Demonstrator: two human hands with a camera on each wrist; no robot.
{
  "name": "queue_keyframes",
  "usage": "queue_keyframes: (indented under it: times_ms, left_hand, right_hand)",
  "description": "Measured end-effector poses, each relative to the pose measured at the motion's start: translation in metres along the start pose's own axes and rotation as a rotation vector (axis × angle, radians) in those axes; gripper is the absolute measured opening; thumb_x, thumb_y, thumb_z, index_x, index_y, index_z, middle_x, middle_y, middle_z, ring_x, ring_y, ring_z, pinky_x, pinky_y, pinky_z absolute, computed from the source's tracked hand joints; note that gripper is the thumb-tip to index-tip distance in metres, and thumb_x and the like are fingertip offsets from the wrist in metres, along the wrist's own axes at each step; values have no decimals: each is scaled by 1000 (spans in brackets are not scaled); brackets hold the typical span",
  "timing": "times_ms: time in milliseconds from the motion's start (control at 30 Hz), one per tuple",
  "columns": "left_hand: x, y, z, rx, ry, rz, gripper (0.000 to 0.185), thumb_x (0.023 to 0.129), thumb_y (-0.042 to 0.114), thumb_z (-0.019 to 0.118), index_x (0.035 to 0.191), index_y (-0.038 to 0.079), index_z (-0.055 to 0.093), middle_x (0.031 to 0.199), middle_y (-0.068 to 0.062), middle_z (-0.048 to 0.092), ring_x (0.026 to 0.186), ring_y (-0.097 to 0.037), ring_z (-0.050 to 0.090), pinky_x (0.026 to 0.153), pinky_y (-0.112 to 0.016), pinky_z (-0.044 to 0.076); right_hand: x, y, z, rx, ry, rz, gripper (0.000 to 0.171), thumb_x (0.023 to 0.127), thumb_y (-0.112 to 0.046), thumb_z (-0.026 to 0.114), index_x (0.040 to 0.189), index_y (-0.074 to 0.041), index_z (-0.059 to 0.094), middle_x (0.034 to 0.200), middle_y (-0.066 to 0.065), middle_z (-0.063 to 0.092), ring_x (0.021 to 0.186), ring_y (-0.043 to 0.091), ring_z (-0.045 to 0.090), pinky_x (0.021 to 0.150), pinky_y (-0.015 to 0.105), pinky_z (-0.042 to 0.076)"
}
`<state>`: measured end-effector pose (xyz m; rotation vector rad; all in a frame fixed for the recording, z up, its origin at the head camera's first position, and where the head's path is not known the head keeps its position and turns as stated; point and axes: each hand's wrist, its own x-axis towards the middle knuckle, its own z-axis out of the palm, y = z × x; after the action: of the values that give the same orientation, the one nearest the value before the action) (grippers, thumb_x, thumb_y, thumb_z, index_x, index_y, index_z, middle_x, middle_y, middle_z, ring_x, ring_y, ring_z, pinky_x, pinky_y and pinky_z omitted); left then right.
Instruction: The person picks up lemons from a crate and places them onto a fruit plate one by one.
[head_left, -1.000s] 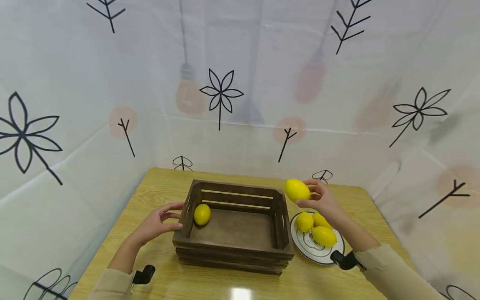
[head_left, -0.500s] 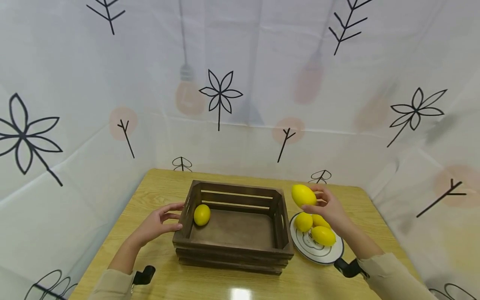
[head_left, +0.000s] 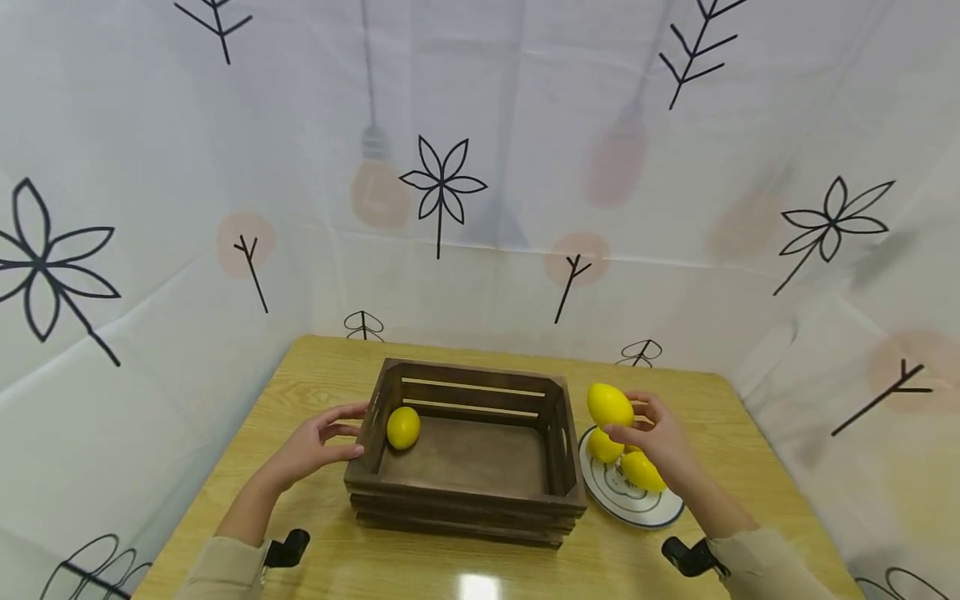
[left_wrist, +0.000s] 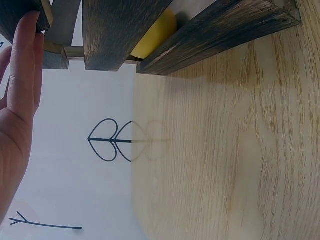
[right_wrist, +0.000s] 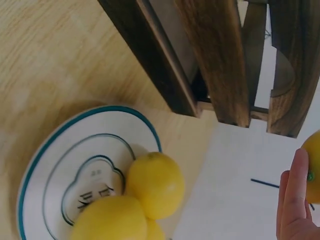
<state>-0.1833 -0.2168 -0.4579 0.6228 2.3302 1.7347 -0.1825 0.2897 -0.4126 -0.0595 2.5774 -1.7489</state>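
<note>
Lemon [head_left: 609,404] in the right hand [head_left: 652,437], fingers curled round it, has sunk from above the crate [head_left: 468,454] edge toward the plate [head_left: 633,500] right of the crate. Left hand [head_left: 311,450] rests open against the crate's left wall. Only the right wrist view shows the plate's lemons [right_wrist: 152,185] clearly.

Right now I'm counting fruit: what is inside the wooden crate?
One lemon lies inside the wooden crate, at its left end. The floor behind the near wall is hidden.
</note>
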Motion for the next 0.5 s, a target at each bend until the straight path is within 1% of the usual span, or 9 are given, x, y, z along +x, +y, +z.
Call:
queue_keyframes:
  times_ms: [67,167,300,400,500]
  left_hand:
    - [0,0,0,0,2,-4,61,85,16,70,139,8,43,140,-18,39,112,-21,52,81,-32,50]
    - [-1,1,0,4,0,-2,62,85,16,70,139,9,42,139,-17,39,111,-16,53,82,-32,49]
    - [0,1,-1,14,-1,10,61,85,16,69,140,7,42,139,-18,39,111,-17,53,82,-33,49]
    - [0,0,-2,21,0,8,61,85,16,69,139,7,42,139,-18,40,112,-23,52,83,-33,49]
    - [0,0,-2,19,1,-5,61,85,16,70,139,8,42,140,-16,39,113,-22,52,83,-33,49]
  right_hand:
    - [-1,6,2,5,11,3,65,84,-18,71,135,-1,33,125,22,42,91,12,58,71,29,50]
    - [-2,14,4,-6,33,11,64,85,-17,70,135,-1,33,125,21,43,94,16,57,73,27,49]
    - [-3,23,8,-39,59,30,65,85,-19,71,136,-3,34,123,20,44,100,23,54,77,27,48]
    - [-5,28,11,-30,73,36,64,83,-18,72,135,-3,36,121,20,45,98,23,54,76,27,49]
    - [-7,33,15,-12,76,49,64,83,-18,72,134,-3,37,122,20,45,98,23,54,77,29,49]
